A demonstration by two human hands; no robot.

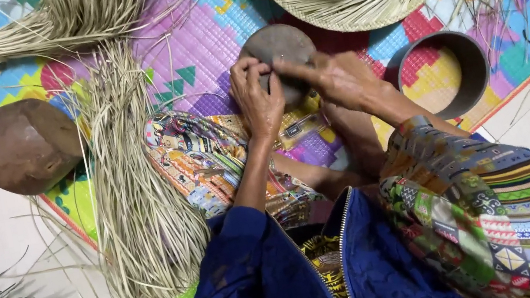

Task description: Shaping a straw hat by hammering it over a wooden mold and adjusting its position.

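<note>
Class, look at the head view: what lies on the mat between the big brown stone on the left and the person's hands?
A long bundle of pale dried straw strips lies between the brown stone and the hands, then the person's patterned-cloth knee. The head view shows this.

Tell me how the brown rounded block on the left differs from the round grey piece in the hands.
The brown block lies untouched at the mat's edge; the grey piece is gripped by the left hand and right hand. The brown block looks larger and reddish brown, with a flat cut face; the grey piece is smaller, duller and disc-like. The brown block shows whole; fingers cover part of the grey piece. Both are rounded, dark and worn-looking.
</note>
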